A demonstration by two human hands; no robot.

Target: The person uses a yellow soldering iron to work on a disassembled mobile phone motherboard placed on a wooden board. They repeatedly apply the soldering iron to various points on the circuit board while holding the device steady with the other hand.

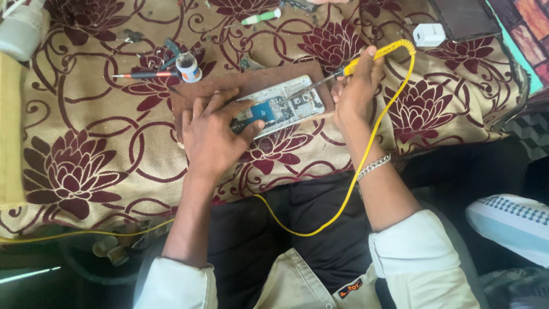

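Observation:
An opened phone [289, 106] with its back removed lies on a brown board [229, 86] on a flower-patterned cloth. My left hand [213, 134] rests on the phone's near end, pressing it down with thumb and fingers. My right hand [355, 88] holds a yellow-handled soldering iron [349, 67], its metal tip touching the circuit area in the middle of the phone. The iron's yellow cord [366, 154] loops over my right wrist and down across my lap.
On the cloth behind the board lie a small round tin [188, 66], a red-handled screwdriver [143, 75], tweezers and a green-handled tool [261, 17]. A white charger plug [429, 34] and a dark tablet [464, 17] sit at the far right. A white container [20, 28] stands far left.

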